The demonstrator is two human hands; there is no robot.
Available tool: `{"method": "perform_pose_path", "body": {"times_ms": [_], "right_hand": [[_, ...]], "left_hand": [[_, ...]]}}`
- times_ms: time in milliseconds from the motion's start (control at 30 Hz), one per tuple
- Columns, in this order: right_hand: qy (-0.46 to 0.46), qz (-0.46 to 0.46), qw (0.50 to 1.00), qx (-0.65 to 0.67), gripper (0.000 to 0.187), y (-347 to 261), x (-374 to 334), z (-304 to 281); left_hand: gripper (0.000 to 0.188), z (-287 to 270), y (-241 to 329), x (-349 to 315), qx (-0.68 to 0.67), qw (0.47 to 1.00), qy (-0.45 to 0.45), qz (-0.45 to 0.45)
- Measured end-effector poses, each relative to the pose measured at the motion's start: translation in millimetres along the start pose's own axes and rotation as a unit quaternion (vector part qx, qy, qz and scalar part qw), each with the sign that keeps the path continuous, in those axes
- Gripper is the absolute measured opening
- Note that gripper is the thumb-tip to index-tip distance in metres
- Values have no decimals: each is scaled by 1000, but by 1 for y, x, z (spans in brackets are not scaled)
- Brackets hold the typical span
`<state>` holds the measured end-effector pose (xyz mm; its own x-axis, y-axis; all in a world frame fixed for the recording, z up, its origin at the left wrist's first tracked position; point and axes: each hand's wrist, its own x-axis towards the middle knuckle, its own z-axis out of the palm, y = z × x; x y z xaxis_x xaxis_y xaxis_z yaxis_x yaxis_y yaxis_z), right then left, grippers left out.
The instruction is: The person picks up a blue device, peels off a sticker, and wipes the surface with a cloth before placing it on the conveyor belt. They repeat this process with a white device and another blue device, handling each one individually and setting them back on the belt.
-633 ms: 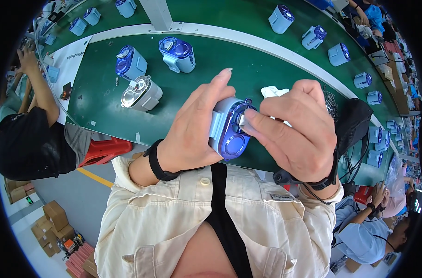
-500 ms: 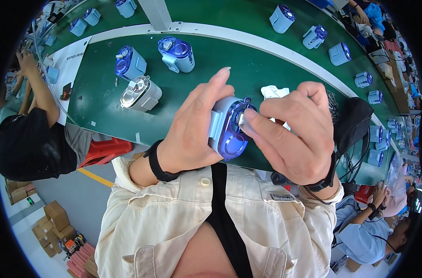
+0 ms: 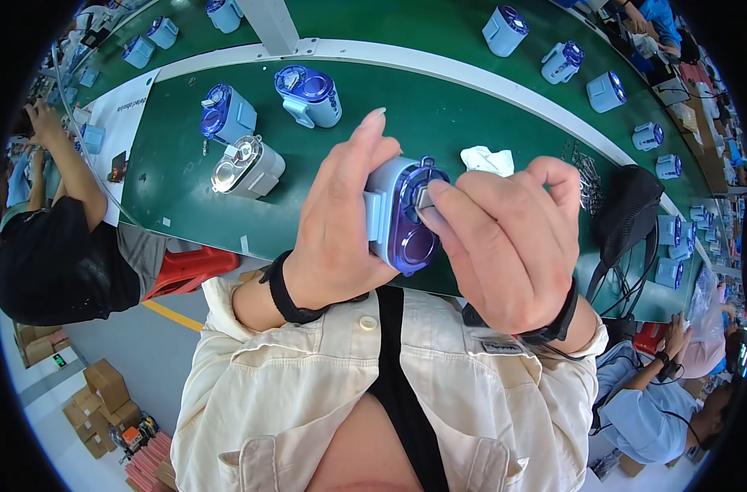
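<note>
My left hand is wrapped round a light blue plastic case with a see-through dark blue lid, held up above the near edge of the green table. Two round windows show in the lid. From the right, my right hand pinches a small pale tab at the lid's far end between thumb and forefinger; the fingertips partly hide it. Beyond my left hand stand two similar blue cases and a whitish case with a clear lid.
A crumpled white tissue lies beyond my right hand, near a heap of small metal parts. A black bag with cords sits at the right. Past the white rail, more blue cases line the green surface. Other people work at both sides.
Both hands and the case have shifted slightly left. The lid is turned a little, and my right thumb and forefinger stay on the tab.
</note>
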<state>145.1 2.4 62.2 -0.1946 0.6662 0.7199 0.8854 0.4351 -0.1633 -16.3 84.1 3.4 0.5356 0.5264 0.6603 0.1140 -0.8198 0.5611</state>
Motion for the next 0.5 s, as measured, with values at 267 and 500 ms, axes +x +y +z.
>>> {"method": "perform_pose_path", "body": {"times_ms": [267,500], "right_hand": [[68,-27,997,-19,34,3,-7,8],[-9,9,997,76,29,9,1,-2]], "left_hand": [[93,1,8,5,-56,998,25,-28],[99,-4,8,3,-19,999,-33,-34]]}}
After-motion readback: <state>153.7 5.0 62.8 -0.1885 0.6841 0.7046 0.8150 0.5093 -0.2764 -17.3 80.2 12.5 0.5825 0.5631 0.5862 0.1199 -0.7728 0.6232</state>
